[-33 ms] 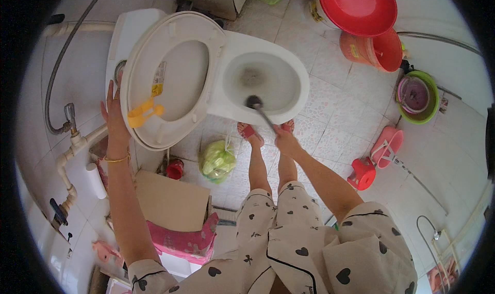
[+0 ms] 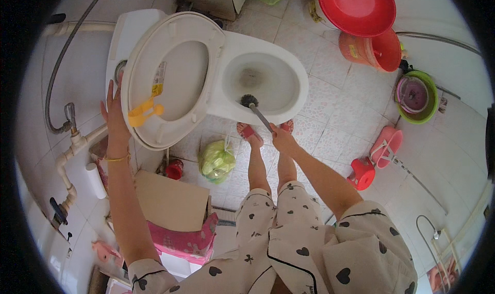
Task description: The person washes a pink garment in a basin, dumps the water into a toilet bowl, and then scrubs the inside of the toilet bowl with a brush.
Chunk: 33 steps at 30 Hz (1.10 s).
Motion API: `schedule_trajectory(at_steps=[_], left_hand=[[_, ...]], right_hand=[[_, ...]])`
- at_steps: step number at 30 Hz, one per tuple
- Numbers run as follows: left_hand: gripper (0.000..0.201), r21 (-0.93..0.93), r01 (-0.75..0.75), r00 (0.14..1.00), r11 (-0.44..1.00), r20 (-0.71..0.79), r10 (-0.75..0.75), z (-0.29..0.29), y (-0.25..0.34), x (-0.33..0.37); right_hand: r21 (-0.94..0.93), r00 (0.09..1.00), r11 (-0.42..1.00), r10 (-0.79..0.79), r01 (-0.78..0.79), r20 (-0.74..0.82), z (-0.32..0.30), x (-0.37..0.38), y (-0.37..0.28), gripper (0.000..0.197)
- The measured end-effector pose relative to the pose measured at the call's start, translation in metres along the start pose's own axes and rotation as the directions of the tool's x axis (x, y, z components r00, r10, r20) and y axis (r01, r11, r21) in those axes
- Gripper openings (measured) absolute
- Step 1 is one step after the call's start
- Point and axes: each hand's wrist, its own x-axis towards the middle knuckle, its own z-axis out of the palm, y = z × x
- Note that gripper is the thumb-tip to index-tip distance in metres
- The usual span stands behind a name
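My right hand is wrapped round the grey handle of a toilet brush. The brush's dark bristle head lies against the near inner wall of the white toilet bowl. At the bottom of the bowl is a small pool of water with a dark patch. On the left, the toilet seat and lid stand raised, with a yellow plastic clip handle on the edge. My left hand has its fingers stretched out beside the raised lid, close to the round flush button on the tank.
A knotted bag with yellow-green contents sits on the tiled floor near my feet. To the right are a red basin, an orange bucket, a green basin and a red stool. Pipes run along the left wall.
The brush head has moved slightly left along the bowl's near wall, and my right hand has shifted left with it. My left hand stays by the lid.
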Motion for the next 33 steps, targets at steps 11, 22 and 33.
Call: schedule_trajectory(at_steps=[11,22,33], left_hand=[[0.076,0.098,0.163,0.976,0.982,0.131,-0.175,0.003,0.0,0.004],[0.067,0.061,0.094,0.993,0.994,0.06,-0.098,0.008,-0.008,0.001],[0.021,-0.873,0.141,0.794,0.467,-0.182,-0.58,-0.006,0.181,-0.071]], right_hand=[[-0.534,0.899,0.836,0.326,-0.128,0.294,-0.089,0.01,-0.03,0.062],[0.502,0.976,0.845,0.093,-0.181,0.197,0.038,0.078,-0.014,0.043],[-0.735,0.952,0.675,0.173,0.073,0.254,-0.118,0.014,-0.018,0.06]])
